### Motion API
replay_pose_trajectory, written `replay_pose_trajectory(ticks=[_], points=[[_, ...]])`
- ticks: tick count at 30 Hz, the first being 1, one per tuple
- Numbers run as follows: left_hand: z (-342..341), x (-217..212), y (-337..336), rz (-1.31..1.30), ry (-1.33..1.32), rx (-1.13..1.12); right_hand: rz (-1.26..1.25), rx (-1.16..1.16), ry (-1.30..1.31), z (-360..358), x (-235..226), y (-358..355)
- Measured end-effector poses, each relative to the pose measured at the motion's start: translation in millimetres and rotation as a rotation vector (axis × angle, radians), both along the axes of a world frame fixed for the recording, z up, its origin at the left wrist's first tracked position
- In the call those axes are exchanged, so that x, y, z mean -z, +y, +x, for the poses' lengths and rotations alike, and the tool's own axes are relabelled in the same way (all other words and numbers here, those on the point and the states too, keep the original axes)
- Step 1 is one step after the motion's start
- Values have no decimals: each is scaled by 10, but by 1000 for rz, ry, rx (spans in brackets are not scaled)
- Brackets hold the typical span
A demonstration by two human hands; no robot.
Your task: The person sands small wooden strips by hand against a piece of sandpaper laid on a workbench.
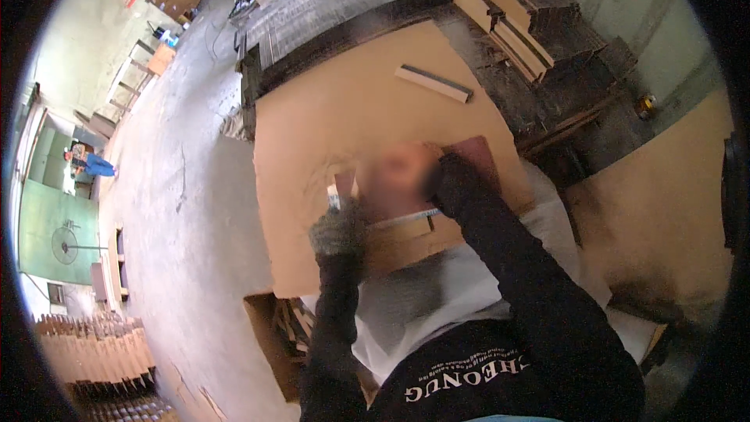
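Observation:
My left hand (336, 233), in a grey glove, is closed around a small piece with a pale end (335, 194) and a dark red patch beside it. My right hand (402, 172) is a blur over a dark red sheet (478, 155), perhaps sandpaper; its fingers cannot be made out. Between the hands, a narrow strip with a whitish edge (405, 218) runs along the near side of the sheet. All of this rests on a large tan board (336, 109). Farther back on the board lies a wooden stick with a dark side (433, 83).
Dark stacked boards with pale wooden strips (522, 43) stand at the back right. A carton of wood offcuts (269, 328) is by my left forearm. White sheeting (422, 297) hangs at the near edge. A person (90, 162) and a fan (66, 246) are far left.

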State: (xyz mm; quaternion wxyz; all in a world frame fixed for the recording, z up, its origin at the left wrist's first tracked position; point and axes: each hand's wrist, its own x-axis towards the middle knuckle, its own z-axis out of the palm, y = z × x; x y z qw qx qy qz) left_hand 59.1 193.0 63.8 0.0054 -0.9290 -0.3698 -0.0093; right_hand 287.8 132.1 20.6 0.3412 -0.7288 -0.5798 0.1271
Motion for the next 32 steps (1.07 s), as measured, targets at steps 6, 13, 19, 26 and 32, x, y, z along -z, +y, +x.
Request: replay_pose_trajectory(ticks=[6, 13, 19, 26, 32], points=[[4, 158, -146, 69, -168, -59, 56, 47, 53, 18, 198, 7], [-206, 109, -391, -81, -225, 64, -59, 50, 12, 50, 52, -130], [57, 47, -283, -185, -89, -59, 36, -26, 26, 1, -92, -158], [99, 159, -223, 93, -193, 114, 75, -6, -20, 132, 238, -75], [-75, -299, -406, -482, 270, -152, -178, -4, 72, 17, -17, -83]])
